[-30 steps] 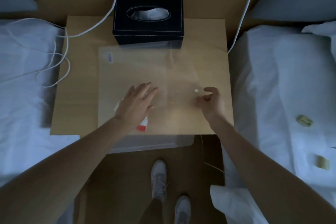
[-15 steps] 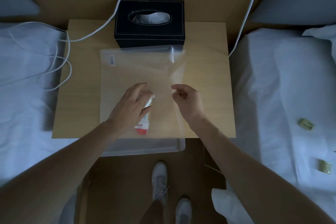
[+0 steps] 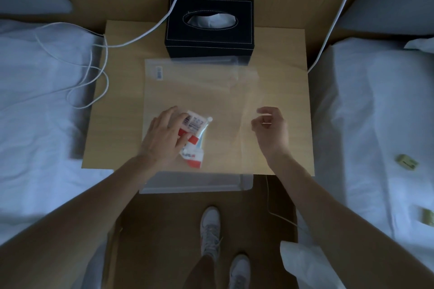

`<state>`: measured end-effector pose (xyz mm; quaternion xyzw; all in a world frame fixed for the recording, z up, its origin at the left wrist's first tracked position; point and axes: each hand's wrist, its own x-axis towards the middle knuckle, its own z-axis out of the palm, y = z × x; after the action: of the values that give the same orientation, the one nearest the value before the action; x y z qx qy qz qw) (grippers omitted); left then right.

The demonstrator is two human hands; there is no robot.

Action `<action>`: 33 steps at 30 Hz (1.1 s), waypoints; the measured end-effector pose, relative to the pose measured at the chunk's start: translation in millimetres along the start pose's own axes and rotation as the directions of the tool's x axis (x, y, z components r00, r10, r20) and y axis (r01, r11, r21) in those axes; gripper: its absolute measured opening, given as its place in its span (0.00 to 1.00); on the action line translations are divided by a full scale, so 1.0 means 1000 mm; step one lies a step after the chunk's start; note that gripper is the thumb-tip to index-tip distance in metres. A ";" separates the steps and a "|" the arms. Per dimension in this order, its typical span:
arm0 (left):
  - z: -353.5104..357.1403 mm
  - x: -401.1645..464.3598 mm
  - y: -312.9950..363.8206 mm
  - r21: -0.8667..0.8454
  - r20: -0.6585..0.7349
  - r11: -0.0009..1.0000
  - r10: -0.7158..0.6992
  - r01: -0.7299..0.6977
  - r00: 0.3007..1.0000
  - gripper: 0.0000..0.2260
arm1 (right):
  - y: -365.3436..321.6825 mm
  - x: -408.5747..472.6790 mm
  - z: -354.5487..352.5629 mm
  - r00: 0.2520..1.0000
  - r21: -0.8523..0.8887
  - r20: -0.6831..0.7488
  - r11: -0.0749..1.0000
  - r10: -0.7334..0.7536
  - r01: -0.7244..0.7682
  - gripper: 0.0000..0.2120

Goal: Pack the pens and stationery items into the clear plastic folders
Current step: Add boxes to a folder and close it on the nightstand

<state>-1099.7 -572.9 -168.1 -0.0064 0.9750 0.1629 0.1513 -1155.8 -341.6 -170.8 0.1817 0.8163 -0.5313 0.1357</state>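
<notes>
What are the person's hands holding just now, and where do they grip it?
The left hand presses on a red-and-white packet at its left side. The right hand seems to pinch the clear plastic folder; uncertain.
</notes>
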 end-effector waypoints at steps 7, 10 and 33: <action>0.003 -0.020 -0.022 -0.057 0.021 0.982 -0.177 0.178 0.984 0.24 | 0.033 0.000 -0.022 0.988 -0.220 0.004 0.964 0.155 -0.151 0.21; 0.003 -0.033 -0.026 -0.087 0.036 0.972 -0.217 0.219 0.976 0.25 | 0.035 -0.006 -0.017 0.985 -0.249 -0.034 0.953 0.170 -0.173 0.24; 0.033 -0.083 0.018 -0.025 0.160 0.986 -0.156 0.162 0.975 0.29 | 0.056 -0.128 -0.011 0.948 -0.146 -0.265 0.979 -0.176 0.141 0.19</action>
<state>-1011.6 -547.9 -167.3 -0.0745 0.9531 0.1688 0.2400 -1016.3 -330.4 -158.7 0.1791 0.8708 -0.4577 -0.0115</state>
